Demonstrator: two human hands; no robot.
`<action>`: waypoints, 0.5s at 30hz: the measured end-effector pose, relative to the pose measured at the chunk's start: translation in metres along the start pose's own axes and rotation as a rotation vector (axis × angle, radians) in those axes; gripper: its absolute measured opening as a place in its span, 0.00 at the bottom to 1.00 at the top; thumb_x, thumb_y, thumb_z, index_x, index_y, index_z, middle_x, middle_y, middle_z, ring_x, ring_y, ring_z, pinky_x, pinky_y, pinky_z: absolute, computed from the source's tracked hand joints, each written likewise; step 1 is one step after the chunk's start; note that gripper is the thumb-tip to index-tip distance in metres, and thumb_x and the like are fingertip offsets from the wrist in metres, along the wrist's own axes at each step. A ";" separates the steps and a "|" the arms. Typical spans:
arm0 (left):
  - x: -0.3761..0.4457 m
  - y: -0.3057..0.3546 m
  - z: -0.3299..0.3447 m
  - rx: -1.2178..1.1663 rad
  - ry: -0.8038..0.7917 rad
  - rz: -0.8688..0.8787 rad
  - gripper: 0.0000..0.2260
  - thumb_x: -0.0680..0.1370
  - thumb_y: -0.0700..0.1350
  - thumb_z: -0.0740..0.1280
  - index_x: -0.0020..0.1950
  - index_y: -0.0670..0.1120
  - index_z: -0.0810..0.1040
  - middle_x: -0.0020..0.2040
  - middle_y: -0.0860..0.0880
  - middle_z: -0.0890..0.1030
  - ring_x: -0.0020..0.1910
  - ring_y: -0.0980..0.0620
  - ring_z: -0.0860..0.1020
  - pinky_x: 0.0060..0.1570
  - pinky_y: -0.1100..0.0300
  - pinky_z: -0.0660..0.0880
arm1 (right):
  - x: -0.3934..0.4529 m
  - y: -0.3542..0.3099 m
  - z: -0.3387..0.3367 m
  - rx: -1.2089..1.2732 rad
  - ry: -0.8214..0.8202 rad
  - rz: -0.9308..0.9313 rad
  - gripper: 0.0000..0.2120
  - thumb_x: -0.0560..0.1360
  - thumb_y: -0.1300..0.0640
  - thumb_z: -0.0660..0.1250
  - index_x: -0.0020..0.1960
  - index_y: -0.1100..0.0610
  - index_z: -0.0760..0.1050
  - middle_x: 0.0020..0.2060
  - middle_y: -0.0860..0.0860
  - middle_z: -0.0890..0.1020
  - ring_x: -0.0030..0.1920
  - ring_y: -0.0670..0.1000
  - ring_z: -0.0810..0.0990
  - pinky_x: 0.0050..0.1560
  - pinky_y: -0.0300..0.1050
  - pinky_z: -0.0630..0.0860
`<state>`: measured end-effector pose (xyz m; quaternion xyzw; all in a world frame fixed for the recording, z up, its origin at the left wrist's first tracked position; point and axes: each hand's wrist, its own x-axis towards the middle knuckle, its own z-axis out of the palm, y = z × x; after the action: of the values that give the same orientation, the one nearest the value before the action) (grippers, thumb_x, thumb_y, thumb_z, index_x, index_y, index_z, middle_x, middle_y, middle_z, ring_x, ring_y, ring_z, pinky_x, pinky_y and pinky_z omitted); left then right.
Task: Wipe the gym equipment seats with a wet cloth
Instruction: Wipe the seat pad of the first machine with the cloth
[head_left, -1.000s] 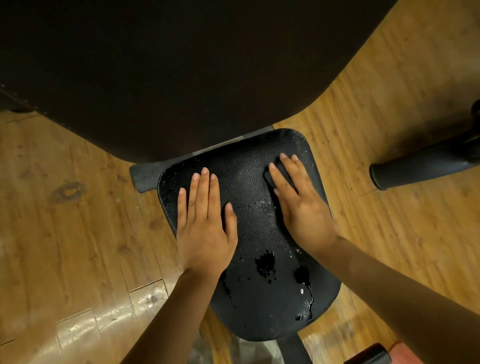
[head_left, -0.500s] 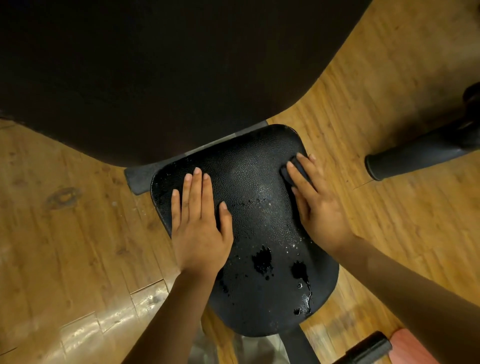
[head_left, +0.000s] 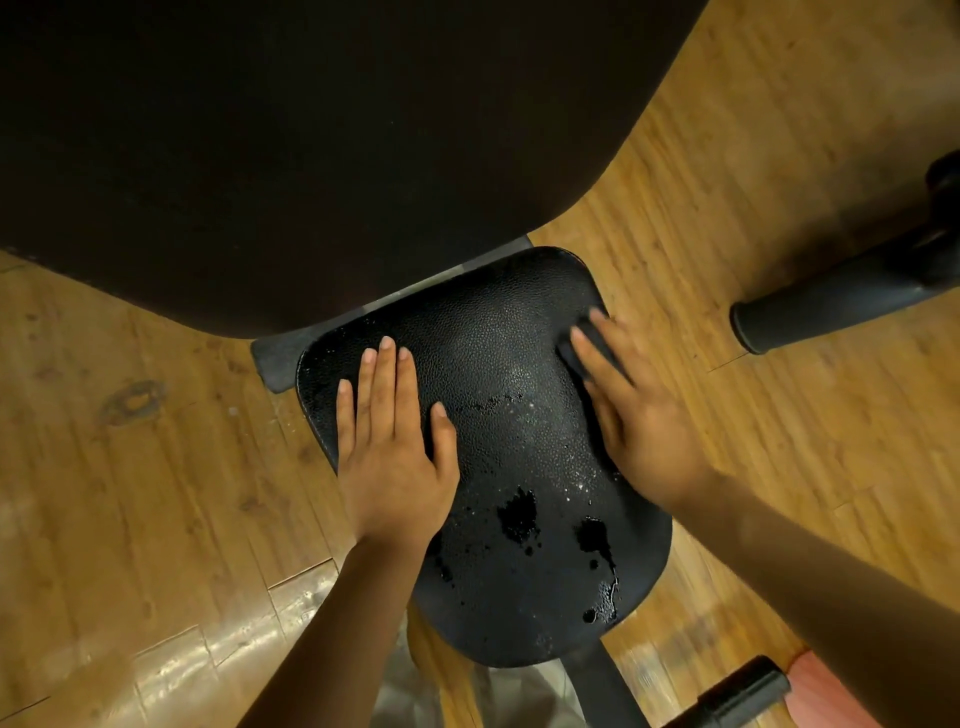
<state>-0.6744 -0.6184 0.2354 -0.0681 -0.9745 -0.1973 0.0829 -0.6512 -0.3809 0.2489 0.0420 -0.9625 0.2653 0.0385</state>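
Right now I am bracing my left hand flat on the left half of the seat, fingers straight and together, holding nothing; I judge it is there to keep the pad from swivelling while the other hand works. My right hand is lying along the seat's right edge, its fingers stretched out over a small dark cloth and pressing it down near the far right corner. That hand is blurred, so I cannot tell whether the thumb is hooking round the cloth. Water is beading across the middle of the seat and pooling in dark patches toward the near end, which I take as the part not yet wiped. Just beyond the seat, the big dark backrest pad is overhanging it, and a padded bar is lying on the wooden floor well off to the right.
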 end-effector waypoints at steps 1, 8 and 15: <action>0.000 0.000 0.000 0.000 0.001 0.000 0.24 0.82 0.47 0.59 0.76 0.39 0.66 0.78 0.43 0.64 0.78 0.46 0.60 0.78 0.49 0.52 | -0.018 -0.001 -0.003 0.007 -0.019 0.006 0.21 0.84 0.58 0.57 0.77 0.60 0.65 0.77 0.60 0.62 0.79 0.62 0.56 0.75 0.63 0.62; 0.000 0.003 0.001 0.015 0.003 0.004 0.24 0.83 0.47 0.57 0.77 0.39 0.65 0.78 0.43 0.64 0.78 0.46 0.60 0.78 0.48 0.54 | 0.042 -0.002 0.006 0.010 0.064 0.037 0.21 0.84 0.54 0.55 0.75 0.60 0.68 0.76 0.61 0.65 0.78 0.64 0.59 0.76 0.55 0.61; -0.002 -0.001 0.002 0.022 0.008 0.011 0.24 0.83 0.48 0.56 0.76 0.39 0.66 0.77 0.43 0.65 0.78 0.46 0.60 0.77 0.46 0.56 | 0.102 0.002 0.022 0.001 0.119 0.152 0.20 0.84 0.59 0.58 0.74 0.62 0.69 0.73 0.65 0.67 0.74 0.66 0.65 0.71 0.63 0.67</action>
<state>-0.6734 -0.6184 0.2325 -0.0716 -0.9758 -0.1866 0.0886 -0.7541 -0.3964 0.2393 -0.0471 -0.9587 0.2701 0.0754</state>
